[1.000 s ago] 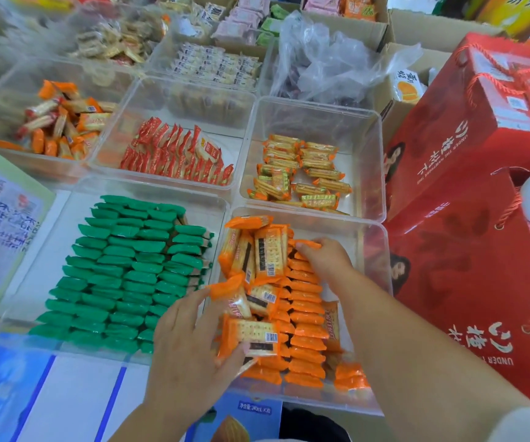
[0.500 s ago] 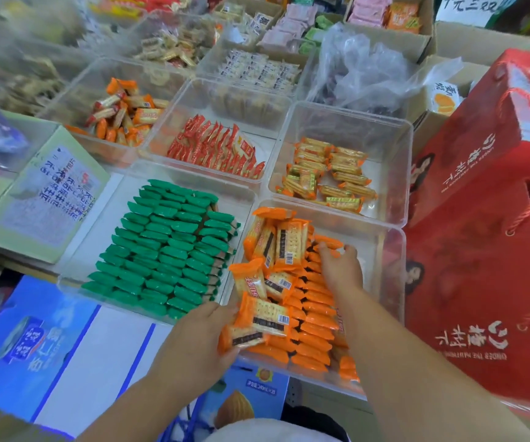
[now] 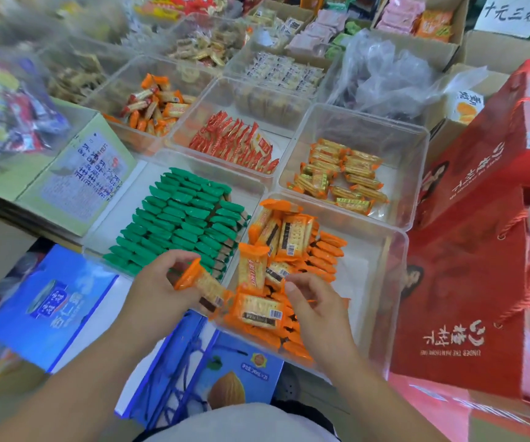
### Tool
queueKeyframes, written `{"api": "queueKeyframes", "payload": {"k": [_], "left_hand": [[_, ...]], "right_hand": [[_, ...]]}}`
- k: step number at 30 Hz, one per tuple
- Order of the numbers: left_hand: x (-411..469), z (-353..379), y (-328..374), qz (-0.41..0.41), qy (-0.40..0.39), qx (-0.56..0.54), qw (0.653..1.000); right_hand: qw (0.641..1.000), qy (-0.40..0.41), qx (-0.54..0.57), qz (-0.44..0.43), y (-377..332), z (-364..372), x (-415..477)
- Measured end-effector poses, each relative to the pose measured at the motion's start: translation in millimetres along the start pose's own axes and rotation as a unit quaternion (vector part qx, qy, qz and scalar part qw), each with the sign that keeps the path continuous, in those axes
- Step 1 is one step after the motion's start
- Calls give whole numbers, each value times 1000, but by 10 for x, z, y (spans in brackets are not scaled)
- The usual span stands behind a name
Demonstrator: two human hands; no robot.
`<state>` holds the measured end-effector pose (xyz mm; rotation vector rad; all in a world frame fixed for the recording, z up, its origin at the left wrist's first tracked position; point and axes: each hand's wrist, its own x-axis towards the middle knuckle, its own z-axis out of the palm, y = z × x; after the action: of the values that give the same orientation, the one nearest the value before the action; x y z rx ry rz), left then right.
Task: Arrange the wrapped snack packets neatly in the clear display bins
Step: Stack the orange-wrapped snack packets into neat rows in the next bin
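Packet of crackers (image 3: 201, 283), rectangular and sealed in an orange wrapper, is gripped between the thumb and curled fingers of the left hand (image 3: 158, 288) and is held tilted over the near left corner of the clear plastic display bin (image 3: 381, 282). Inside that bin, orange-wrapped packets (image 3: 324, 253) are stood on edge in a row along the middle, while looser ones are laid flat or leaned upright towards its left wall. The right hand (image 3: 316, 306) is held over the near part of the bin with its fingers curled above the packets; whether anything is pinched there cannot be told. Just beside the bin's left wall, a second clear bin of green-wrapped packets (image 3: 180, 228) is seen, set in tidy rows. Behind the bin, a clear bin of gold-wrapped packets (image 3: 340, 177) is placed, and behind it to the left, one of red-wrapped packets (image 3: 235, 145). Against the bin's right side, a tall red cardboard gift box (image 3: 467, 282) with rope handles is stood. Below its near left corner, a blue printed carton (image 3: 53, 301) is seen.
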<state>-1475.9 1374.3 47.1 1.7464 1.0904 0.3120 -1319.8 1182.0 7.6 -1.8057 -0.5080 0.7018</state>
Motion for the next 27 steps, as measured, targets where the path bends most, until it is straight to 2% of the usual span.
{"api": "queueKeyframes", "payload": {"k": [2, 4, 6, 8, 11, 15, 17, 20, 22, 25, 27], "left_hand": [[-19, 3, 118, 3, -4, -63, 998], [-59, 78, 247, 7, -42, -111, 993], [-73, 219, 341, 10, -82, -120, 989], [-33, 398, 397, 12, -107, -106, 989], [123, 672, 477, 42, -121, -30, 991], [352, 1090, 583, 141, -175, 96, 970], [457, 1346, 636, 232, -204, 214, 927], [630, 1742, 714, 365, -236, 405, 805], [747, 1972, 727, 385, -248, 496, 738], [890, 2197, 692, 361, -248, 575, 691], [968, 2270, 631, 339, -255, 589, 688]], "right_hand": [[995, -72, 57, 49, -59, 11, -38], [976, -134, 139, 101, -106, 21, -42], [960, -154, 209, 108, -123, 4, -8], [963, -132, 218, 86, -91, -43, 58], [969, -31, 230, 85, 39, -187, 204], [948, 244, 181, 94, 294, -446, 445], [925, 338, 159, 72, 410, -509, 575], [902, 413, 116, 55, 494, -522, 783], [901, 427, 72, 41, 540, -529, 908], [906, 423, -13, 14, 546, -533, 1020], [918, 394, -54, -1, 521, -526, 1044]]}}
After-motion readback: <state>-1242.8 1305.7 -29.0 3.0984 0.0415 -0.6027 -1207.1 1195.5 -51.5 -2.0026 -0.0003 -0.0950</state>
